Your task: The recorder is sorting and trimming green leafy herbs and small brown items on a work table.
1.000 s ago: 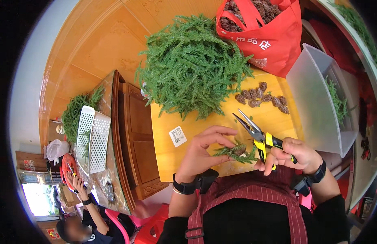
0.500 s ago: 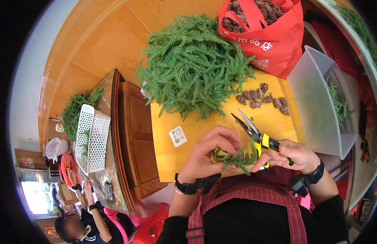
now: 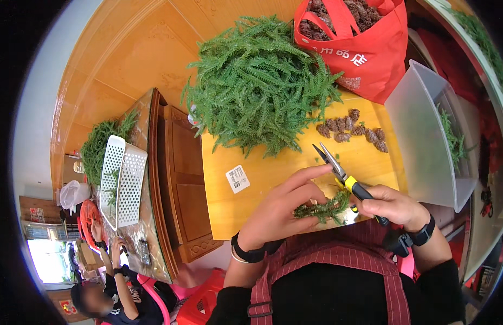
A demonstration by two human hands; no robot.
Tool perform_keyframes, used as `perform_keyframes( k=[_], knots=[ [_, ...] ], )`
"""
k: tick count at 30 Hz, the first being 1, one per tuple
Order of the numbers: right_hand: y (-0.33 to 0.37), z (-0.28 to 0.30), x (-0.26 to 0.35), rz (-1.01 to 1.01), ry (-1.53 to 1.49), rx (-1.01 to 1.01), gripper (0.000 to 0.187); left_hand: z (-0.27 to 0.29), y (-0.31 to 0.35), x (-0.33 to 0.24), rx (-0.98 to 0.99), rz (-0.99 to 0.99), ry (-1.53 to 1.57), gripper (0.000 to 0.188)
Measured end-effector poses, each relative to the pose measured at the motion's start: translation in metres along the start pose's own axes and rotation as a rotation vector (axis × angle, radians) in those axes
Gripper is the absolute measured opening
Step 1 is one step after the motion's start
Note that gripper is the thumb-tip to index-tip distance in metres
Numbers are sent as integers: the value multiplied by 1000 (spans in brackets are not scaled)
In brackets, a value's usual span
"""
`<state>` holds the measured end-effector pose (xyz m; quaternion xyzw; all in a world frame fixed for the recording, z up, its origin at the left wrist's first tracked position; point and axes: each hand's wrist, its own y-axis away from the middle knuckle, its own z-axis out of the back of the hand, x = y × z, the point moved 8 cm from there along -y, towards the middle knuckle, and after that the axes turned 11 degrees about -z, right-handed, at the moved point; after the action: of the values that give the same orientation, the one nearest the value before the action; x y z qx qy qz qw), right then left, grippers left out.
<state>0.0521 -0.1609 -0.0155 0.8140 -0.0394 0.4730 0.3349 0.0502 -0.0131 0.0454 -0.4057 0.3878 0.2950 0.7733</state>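
Observation:
My left hand (image 3: 289, 208) pinches a small artificial pine sprig (image 3: 328, 209) near the table's front edge. Its index finger stretches out to the jaws of the pliers. My right hand (image 3: 391, 206) is wrapped round the yellow-and-black handles of long-nose pliers (image 3: 337, 166), whose jaws point up and left, slightly parted. The sprig lies just below the pliers' handles. Beyond the pliers a group of small brown pine cones (image 3: 346, 127) lies on the yellow table (image 3: 219, 203). A large heap of green pine sprigs (image 3: 262, 86) covers the table's far left.
A red bag (image 3: 365, 59) full of pine cones stands at the back right. A translucent plastic bin (image 3: 425, 135) with some greenery is at the right. A white label (image 3: 238, 179) lies left of my hands. Far left, a person sits by a counter with a white perforated basket (image 3: 129, 187).
My left index finger has straightened toward the pliers' jaws. The sprig has shifted slightly right, and the jaws have drawn closer together.

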Motion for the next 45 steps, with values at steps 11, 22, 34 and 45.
perform_keyframes(
  k=[11,22,34,45],
  knots=[
    [17,12,32,272,259,-309,29,18,6,7,-193,-43,25,26],
    [48,5,53,451,764,-574,18,21,8,15,-297,67,20,48],
    [43,-6,49,484,832,-560,21,23,5,11,-302,-43,81,29],
    [37,-5,49,480,771,-559,18,21,8,14,-276,-108,110,26]
  ],
)
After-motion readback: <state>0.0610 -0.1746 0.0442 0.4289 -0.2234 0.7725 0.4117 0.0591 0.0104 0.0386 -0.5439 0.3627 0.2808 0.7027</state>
